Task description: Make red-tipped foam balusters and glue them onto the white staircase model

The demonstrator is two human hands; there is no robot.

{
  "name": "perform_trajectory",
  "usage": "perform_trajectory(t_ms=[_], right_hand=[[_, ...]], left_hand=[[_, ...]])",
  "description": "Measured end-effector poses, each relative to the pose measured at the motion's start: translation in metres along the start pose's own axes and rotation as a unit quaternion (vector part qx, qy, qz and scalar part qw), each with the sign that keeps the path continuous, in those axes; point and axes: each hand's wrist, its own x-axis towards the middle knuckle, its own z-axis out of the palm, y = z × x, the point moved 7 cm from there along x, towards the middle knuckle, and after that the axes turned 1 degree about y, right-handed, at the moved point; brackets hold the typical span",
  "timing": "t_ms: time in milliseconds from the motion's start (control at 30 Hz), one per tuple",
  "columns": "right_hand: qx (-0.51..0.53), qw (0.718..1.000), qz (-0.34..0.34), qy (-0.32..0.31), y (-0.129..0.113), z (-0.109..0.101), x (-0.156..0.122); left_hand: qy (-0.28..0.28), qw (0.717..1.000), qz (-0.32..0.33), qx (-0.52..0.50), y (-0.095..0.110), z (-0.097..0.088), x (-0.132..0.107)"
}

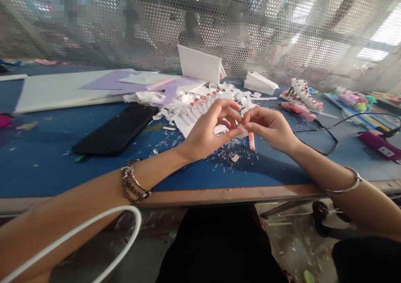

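My left hand [210, 128] and my right hand [268, 126] meet above the blue table [46, 166]. Both pinch one small white foam piece [241, 131] between their fingertips. An orange-tipped white stick [251, 141] hangs down from my right hand's fingers. Just behind my hands lies a white foam block [191, 113] with rows of red-tipped sticks set in it, amid a heap of white foam scraps [238, 95].
A black phone [117, 130] lies to the left. White and purple sheets [72, 88] cover the far left. A pink glue gun [297, 109] with a black cable [326, 136] lies on the right. A perforated metal screen [282, 32] backs the table; people sit behind it.
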Motion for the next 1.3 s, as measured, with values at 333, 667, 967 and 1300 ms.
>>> perform_trajectory(t_ms=[333, 667, 967, 1300], right_hand=[[0.020, 0.999, 0.038, -0.005, 0.004, -0.002, -0.001], [0.036, 0.998, 0.059, -0.008, 0.006, 0.003, -0.002], [-0.004, 0.997, 0.075, 0.012, 0.006, 0.003, -0.003], [-0.003, 0.998, 0.057, 0.006, 0.004, 0.001, -0.003]], left_hand=[[-0.007, 1.000, -0.020, -0.004, 0.001, 0.001, 0.000], [-0.009, 0.997, -0.065, 0.032, -0.008, 0.002, -0.002], [-0.022, 0.995, -0.100, 0.010, -0.010, 0.002, 0.000], [-0.026, 0.991, -0.118, -0.058, -0.013, 0.002, 0.000]])
